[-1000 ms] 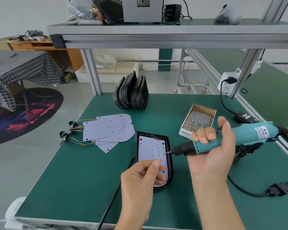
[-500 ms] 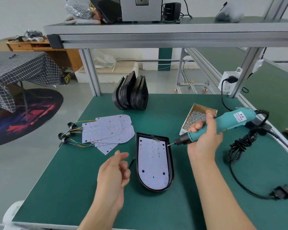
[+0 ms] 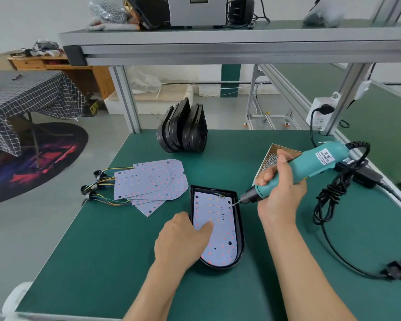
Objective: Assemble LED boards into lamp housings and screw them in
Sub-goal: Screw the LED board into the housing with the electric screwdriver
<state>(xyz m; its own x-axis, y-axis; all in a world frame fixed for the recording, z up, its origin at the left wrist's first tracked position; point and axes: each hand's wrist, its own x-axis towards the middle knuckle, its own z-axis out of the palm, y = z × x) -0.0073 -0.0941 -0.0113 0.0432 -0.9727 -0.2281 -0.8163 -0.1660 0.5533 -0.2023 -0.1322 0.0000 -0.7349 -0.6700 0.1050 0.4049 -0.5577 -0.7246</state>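
A black lamp housing [image 3: 240, 230] lies on the green bench with a white LED board [image 3: 220, 228] seated inside it. My left hand [image 3: 183, 239] rests on the housing's left edge, thumb pressing on the board. My right hand [image 3: 280, 191] grips a teal electric screwdriver [image 3: 310, 165]; its bit tip touches the board's upper right corner near the housing rim. A cardboard box of screws [image 3: 272, 158] sits just behind my right hand, partly hidden by it.
Several loose LED boards [image 3: 151, 181] with coloured wires lie to the left. A stack of black housings [image 3: 183, 128] stands at the back. The screwdriver's black cable [image 3: 333, 193] coils on the right; a wall socket [image 3: 320, 112] hangs on the frame post.
My left hand moved off the board, hovered to the left, then came down on the housing's left edge. The screwdriver swung from level to tilted, tip now at the board's upper right corner.
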